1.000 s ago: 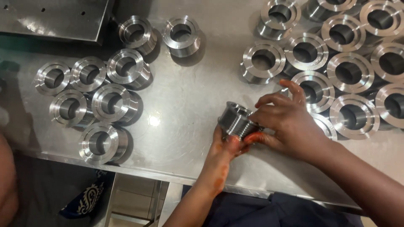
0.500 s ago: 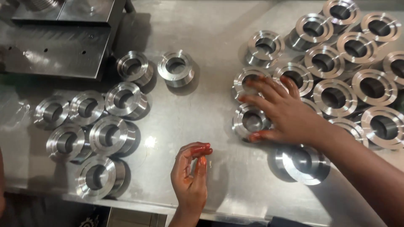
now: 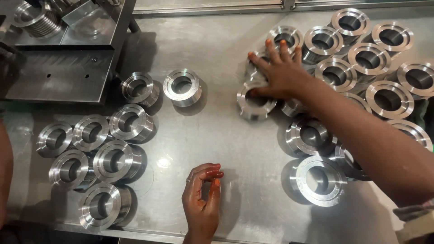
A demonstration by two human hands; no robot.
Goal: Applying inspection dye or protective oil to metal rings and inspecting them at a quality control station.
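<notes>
Steel bench (image 3: 226, 131) | right hand (image 3: 278, 74) spread flat, touching notched silver ring (image 3: 255, 101) (shiny, hollow) | left hand (image 3: 203, 199) empty, fingers curled | ring clusters both sides

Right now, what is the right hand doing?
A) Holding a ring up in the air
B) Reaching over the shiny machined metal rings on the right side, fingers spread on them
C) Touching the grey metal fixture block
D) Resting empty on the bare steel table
B: the right hand lies spread over the shiny machined metal rings, while the left hand curls empty over the steel table.
</notes>
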